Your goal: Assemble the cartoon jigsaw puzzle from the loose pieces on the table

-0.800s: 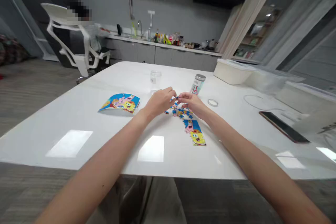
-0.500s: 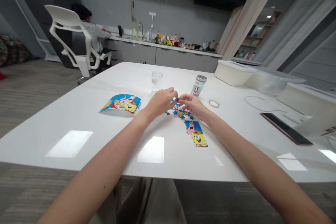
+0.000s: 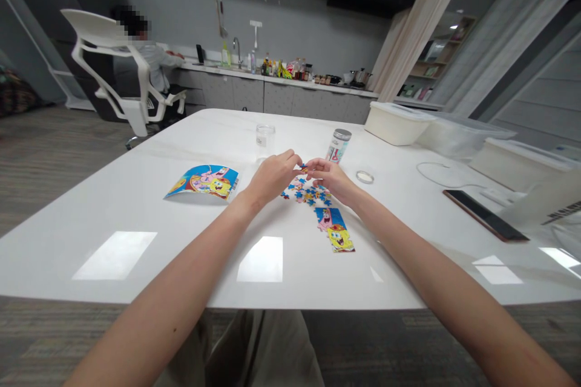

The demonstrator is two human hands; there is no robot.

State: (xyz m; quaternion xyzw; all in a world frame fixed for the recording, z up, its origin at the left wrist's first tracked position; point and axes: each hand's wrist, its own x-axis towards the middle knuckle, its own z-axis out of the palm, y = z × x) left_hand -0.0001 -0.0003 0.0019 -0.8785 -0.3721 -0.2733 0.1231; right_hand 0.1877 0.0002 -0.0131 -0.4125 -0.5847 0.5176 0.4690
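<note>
Between my two hands, just above the table, is a small jigsaw piece point(image 3: 304, 167), blue with a darker patch. My left hand point(image 3: 273, 176) pinches it from the left, its fingers closed. The closed fingertips of my right hand point(image 3: 334, 180) grip it from the other side. Under the hands lies a heap of loose jigsaw pieces point(image 3: 311, 195), partly covered by fingers. Nearer to me is a joined strip of puzzle point(image 3: 336, 231) with a pink and a yellow cartoon figure. To the left, a curled picture sheet point(image 3: 206, 182) shows similar figures.
Beyond the hands stand a clear jar point(image 3: 264, 144) and a printed canister point(image 3: 339, 145) with a silver lid. A round lid point(image 3: 364, 177) lies to the right. Farther right are a phone point(image 3: 483, 215), a cable and storage boxes point(image 3: 397, 125). A person sits beyond a white chair point(image 3: 111, 72).
My hands have lifted slightly off the heap, and the piece between the fingertips shows more clearly. The whole view has shifted a little.
</note>
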